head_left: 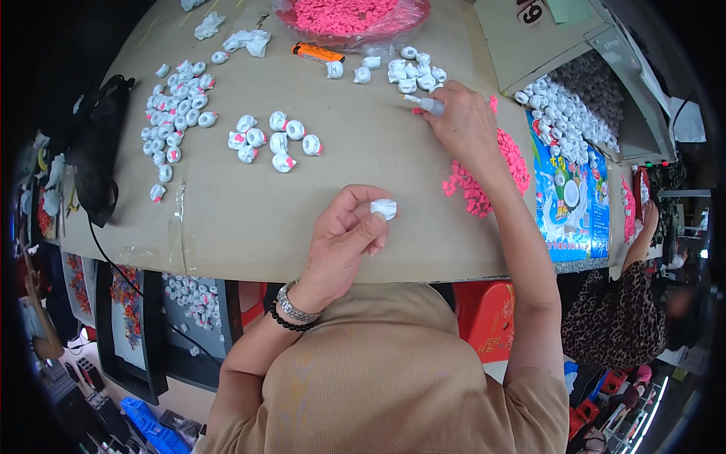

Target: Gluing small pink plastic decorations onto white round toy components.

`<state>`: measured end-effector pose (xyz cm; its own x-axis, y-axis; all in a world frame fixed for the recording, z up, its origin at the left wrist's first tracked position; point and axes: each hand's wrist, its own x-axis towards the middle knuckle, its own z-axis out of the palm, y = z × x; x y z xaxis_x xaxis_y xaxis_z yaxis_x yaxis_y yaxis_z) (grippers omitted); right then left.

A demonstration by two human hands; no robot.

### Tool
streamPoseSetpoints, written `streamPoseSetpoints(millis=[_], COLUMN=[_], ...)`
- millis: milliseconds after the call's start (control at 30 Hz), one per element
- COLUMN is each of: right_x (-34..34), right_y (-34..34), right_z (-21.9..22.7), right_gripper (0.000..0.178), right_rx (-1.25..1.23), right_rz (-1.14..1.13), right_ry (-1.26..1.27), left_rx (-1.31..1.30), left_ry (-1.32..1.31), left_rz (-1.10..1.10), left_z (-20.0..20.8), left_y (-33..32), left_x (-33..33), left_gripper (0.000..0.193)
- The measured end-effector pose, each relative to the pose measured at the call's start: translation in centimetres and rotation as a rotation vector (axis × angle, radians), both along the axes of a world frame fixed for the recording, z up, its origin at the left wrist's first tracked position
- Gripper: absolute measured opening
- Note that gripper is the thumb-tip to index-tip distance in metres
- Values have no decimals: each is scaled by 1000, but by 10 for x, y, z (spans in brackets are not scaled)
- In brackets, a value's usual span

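Note:
My left hand [342, 240] pinches a small white plastic piece [384, 208] between thumb and fingers above the cardboard-covered table [249, 219]. My right hand [463, 121] reaches farther out, holding a small grey-tipped tool [427, 104] whose point touches the table next to a heap of white pieces [412, 72]. A spread of small pink pieces [491, 170] lies under and beside my right wrist. Several white pieces with pink inserts [276, 140] lie in the middle of the table.
A large group of white pieces [175, 113] lies at the left. A bowl of pink pieces [352, 17] and an orange lighter [318, 53] sit at the back. A box of white pieces [571, 113] stands right. Another person sits at the right edge [628, 303].

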<state>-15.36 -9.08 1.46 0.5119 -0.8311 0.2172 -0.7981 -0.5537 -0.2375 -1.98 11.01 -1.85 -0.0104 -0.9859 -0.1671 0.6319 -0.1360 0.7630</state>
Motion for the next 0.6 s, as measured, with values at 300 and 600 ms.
streamPoseSetpoints(millis=[300,600], right_x=[3,8], right_y=[-3,-14], right_z=[4,-2], right_gripper=[26,27], right_rx=[74,80], right_rz=[13,107], right_ry=[-111,2], left_rx=[2,7], left_ry=[14,36], left_rz=[-14,-23], left_z=[1,2], left_y=[-1,-2], left_x=[1,1], left_gripper=[26,26])
